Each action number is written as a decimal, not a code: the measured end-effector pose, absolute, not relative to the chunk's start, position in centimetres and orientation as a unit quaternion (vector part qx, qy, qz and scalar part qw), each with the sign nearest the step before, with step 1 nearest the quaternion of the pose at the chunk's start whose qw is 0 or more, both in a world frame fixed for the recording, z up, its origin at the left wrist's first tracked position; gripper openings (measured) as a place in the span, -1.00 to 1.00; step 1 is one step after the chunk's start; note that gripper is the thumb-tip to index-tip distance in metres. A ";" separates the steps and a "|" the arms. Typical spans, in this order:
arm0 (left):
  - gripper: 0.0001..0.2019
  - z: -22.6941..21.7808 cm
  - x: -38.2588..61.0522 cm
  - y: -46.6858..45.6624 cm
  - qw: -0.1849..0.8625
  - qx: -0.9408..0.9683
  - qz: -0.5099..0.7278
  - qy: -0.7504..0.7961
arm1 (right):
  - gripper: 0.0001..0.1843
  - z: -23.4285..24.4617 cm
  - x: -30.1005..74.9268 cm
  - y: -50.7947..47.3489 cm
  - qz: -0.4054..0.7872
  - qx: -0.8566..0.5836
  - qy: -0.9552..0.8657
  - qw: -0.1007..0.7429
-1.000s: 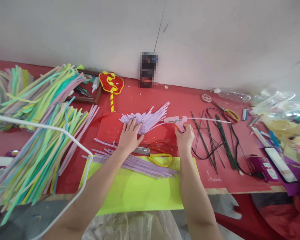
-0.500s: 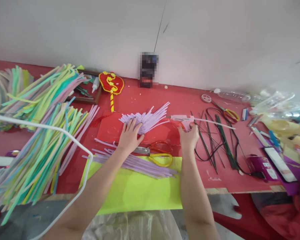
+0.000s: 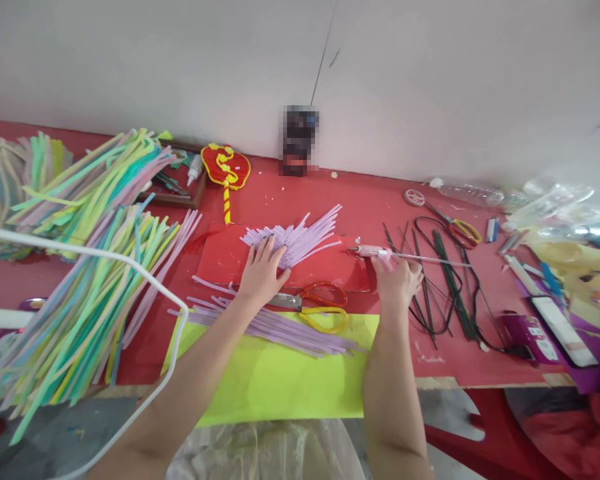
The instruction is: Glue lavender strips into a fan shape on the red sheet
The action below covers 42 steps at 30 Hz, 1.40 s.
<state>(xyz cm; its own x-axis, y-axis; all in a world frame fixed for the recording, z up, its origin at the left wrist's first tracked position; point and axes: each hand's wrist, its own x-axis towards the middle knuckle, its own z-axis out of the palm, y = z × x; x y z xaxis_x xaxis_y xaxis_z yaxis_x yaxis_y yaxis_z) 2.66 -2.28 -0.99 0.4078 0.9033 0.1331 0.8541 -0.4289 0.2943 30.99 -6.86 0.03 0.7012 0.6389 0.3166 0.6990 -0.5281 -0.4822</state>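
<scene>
My left hand [image 3: 263,270] lies flat with its fingers spread on a fan of lilac pipe cleaners [image 3: 307,237], which rests on a red board [image 3: 220,263]. My right hand [image 3: 397,279] is around the handle of a pink hot glue gun [image 3: 375,251] at the board's right end. The gun's nozzle points left toward the fan, and a long clear glue stick [image 3: 435,260] sticks out of its back. Below my left hand are scissors [image 3: 325,310] with one red and one yellow handle, lying across loose lilac pipe cleaners [image 3: 300,337].
Bundles of pastel pipe cleaners [image 3: 105,267] cover the left side. A red and yellow fan-shaped piece [image 3: 226,167] lies behind the board. Dark green stems [image 3: 453,287], a black cord, more scissors [image 3: 463,230] and a phone [image 3: 565,330] lie right. A yellow-green sheet [image 3: 285,387] is in front.
My right hand has moved slightly right and down with the glue gun, which has turned and sits lower. My left hand stays on the pipe cleaners.
</scene>
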 end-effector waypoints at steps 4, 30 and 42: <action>-0.50 -0.9 2.7 -2.3 0.083 0.836 0.136 0.525 | -0.77 0.1 27.6 -6.0 -0.011 -0.745 -0.516 0.423; -0.50 -0.8 2.7 -2.4 0.091 0.835 0.142 0.523 | -0.62 -1.5 21.6 -5.0 0.066 -0.640 -0.695 0.322; -0.51 -0.5 2.8 -2.5 0.091 0.835 0.132 0.527 | -0.60 -2.1 21.9 -4.9 0.046 -0.650 -0.701 0.289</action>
